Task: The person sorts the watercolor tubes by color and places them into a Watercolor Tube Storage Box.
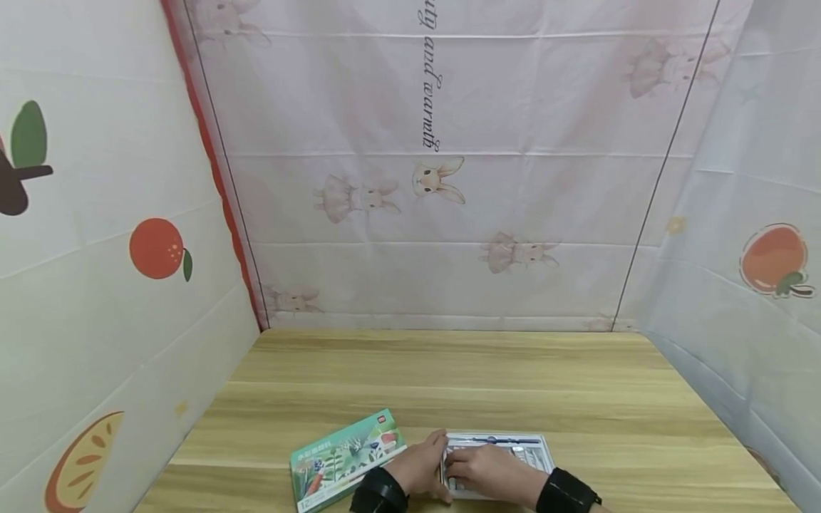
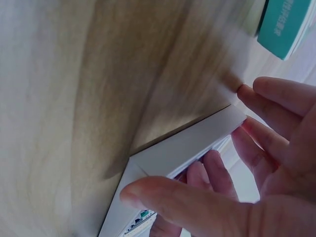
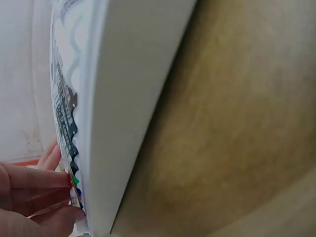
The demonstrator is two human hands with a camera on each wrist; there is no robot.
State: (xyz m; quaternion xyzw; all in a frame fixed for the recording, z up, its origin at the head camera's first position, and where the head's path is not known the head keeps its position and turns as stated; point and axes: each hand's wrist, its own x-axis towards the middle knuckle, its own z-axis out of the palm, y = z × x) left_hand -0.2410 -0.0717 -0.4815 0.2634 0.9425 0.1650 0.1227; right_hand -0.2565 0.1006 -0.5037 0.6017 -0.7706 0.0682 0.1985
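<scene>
A shallow white tray of paint tubes lies on the table, with a dark slim paintbrush along its far side. My left hand holds the tray's left end, thumb at one corner and fingers at the other. Over the same end, my right hand reaches in with bent fingers. In the right wrist view, its thumb and fingertips pinch at the coloured end of a paint tube in the row; the hand hides most of that tube.
Left of the tray, a green printed box lid with plant pictures lies at a slant, close to my left wrist. The wood-grain table reaches back to a cloth backdrop, with printed cloth walls on both sides.
</scene>
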